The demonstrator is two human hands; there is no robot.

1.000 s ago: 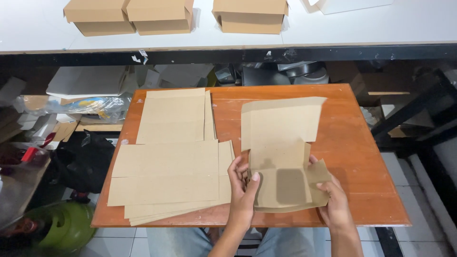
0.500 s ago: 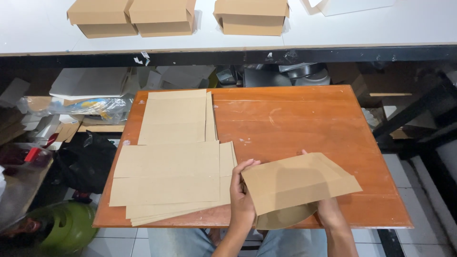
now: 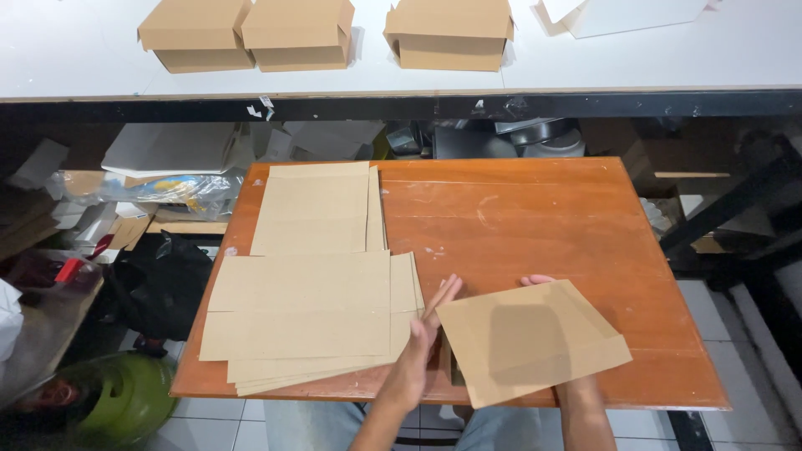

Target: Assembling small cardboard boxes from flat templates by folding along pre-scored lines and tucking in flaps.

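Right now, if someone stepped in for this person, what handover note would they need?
Left hand: open, fingers spread against the left edge of the brown cardboard piece.
Right hand: mostly hidden under that piece, fingertips showing at its top edge; grip cannot be made out.
The piece is tilted above the wooden table, near the front edge.
Flat cardboard blanks are stacked at the table's front left, a second stack lies behind them.
Done: three assembled boxes stand on the white bench beyond.
Left: the held piece is not yet a box; both stacks remain flat.
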